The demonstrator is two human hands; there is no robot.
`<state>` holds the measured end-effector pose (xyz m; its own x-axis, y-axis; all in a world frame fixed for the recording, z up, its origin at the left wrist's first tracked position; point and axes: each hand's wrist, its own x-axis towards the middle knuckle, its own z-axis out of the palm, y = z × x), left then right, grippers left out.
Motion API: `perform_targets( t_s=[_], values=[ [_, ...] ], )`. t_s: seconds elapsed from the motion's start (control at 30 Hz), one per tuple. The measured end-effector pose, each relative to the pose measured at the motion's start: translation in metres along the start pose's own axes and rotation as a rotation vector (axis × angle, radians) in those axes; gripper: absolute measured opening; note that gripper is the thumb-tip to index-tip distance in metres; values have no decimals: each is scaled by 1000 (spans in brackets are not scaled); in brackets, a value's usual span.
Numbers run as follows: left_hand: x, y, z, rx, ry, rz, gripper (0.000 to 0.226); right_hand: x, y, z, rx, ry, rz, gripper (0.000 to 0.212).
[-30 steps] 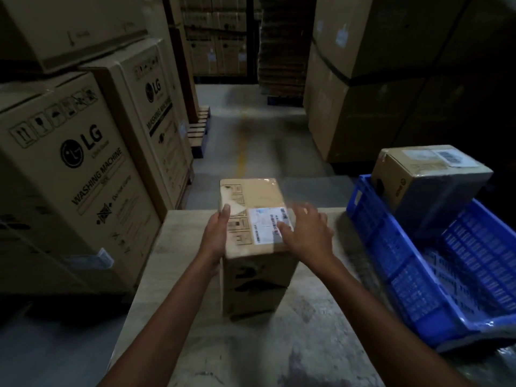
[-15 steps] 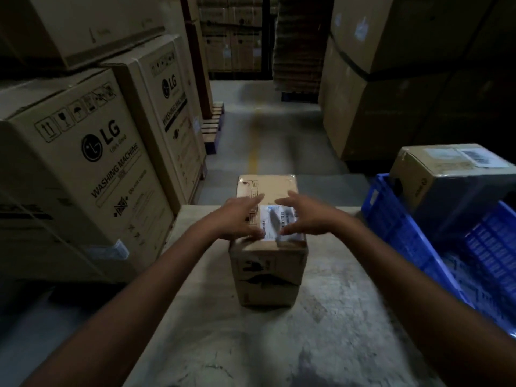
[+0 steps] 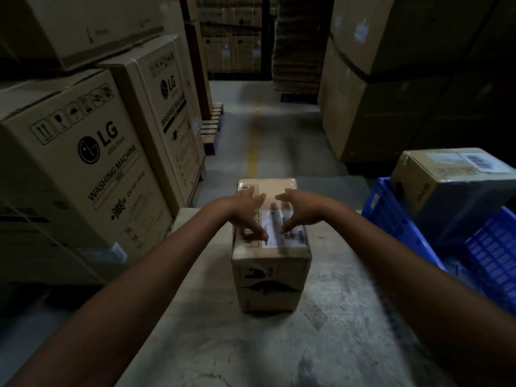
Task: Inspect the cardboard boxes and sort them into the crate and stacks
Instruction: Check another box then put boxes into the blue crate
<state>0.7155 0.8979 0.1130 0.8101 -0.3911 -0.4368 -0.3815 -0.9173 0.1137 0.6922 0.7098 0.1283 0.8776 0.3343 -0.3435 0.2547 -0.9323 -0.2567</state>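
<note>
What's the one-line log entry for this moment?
phase: inspect | left hand: open, on small box top | right hand: open, over label | blue crate: second box inside

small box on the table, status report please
Left hand and right hand open, fingers spread on top of the small box. Box upright on table. Blue crate to its right holds another box, nothing between.

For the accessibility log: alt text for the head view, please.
The left hand and right hand lie open on a small brown cardboard box with a white label, on a grey table. At right, a blue plastic crate holds a second cardboard box; washing-machine cartons stand left.
</note>
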Motion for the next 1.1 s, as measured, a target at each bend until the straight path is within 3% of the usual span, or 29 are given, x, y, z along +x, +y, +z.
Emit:
perform_targets(
  t_s=[0.17, 0.37, 0.57, 0.77, 0.93, 1.03, 1.1],
  values=[
    [8, -2, 4, 24, -36, -10, 123, 13, 1, 6, -95, -92, -15, 81],
    [20, -2, -16, 9, 96, -65, 121, 30, 0, -19, -72, -73, -14, 70],
    [26, -8, 4, 49, 85, -118, 115, 31, 7, -4, -243, -84, -22, 81],
    [3, -8, 13, -74, 154, -34, 108, 10, 9, 1, -90, -30, -58, 85],
    [-17, -8, 2, 43, 1, 27, 105, 4, 8, 11, -176, -162, -55, 105],
    [-17, -5, 2, 77, -14, 12, 105, 5, 6, 9, -213, -188, -56, 107],
    [-13, -10, 10, -23, 37, -3, 108, -1, 12, 11, -108, -147, -74, 107]
  ],
)
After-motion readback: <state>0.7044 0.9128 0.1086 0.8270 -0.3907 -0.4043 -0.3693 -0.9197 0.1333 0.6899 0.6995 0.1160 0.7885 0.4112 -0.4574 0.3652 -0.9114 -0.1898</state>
